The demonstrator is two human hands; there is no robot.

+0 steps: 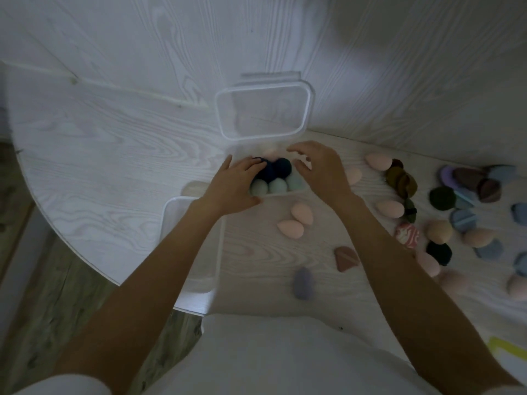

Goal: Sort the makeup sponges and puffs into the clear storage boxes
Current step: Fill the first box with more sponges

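Fingers of my left hand press the navy sponge into the clear box, right fingers spread empty; I'd seat it snugly.

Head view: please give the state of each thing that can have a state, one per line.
clear storage box: lid open, partly filled with dark blue and mint sponges
lid: raised behind the box
second clear box: open, contents hidden by the arm
left hand: fingers on a dark blue sponge
right hand: open, holding nothing
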